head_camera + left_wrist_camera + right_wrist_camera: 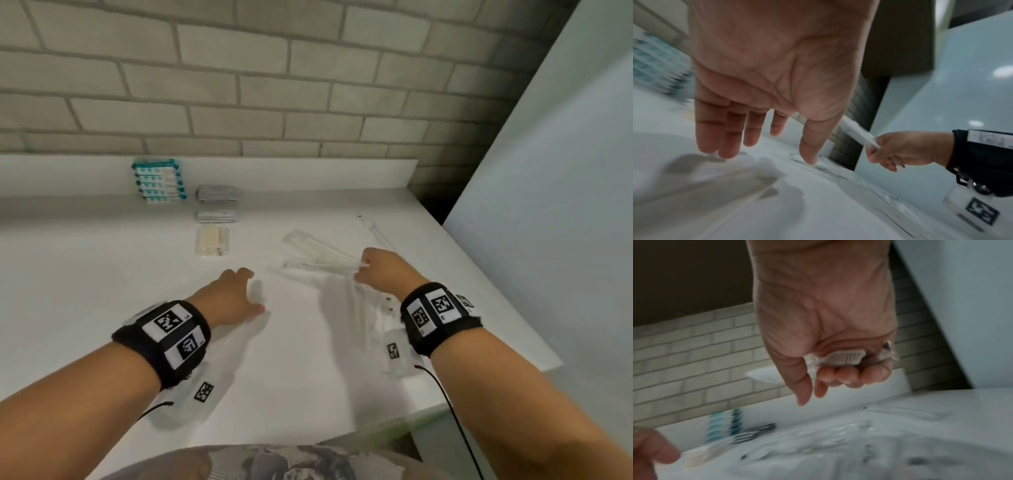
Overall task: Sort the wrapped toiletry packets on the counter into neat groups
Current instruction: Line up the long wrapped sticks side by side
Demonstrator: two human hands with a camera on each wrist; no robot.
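My right hand (362,270) (838,369) grips one end of a clear-wrapped toothbrush (842,357) (857,132), its bristle head against my palm. Several more clear-wrapped toothbrushes (308,245) lie fanned on the white counter (102,274) just left of that hand. My left hand (251,291) (766,151) hovers low over the counter's middle, fingers straight and spread, holding nothing. At the back sit sorted groups: a stack of teal-and-white packets (159,181), two piles of grey packets (216,193), and a clear packet with a beige item (211,241).
Another clear-wrapped stick (376,233) lies near the counter's right edge, and more clear wrappers (359,308) lie below my right wrist. A brick wall (239,85) backs the counter. A tall pale panel (548,205) stands to the right.
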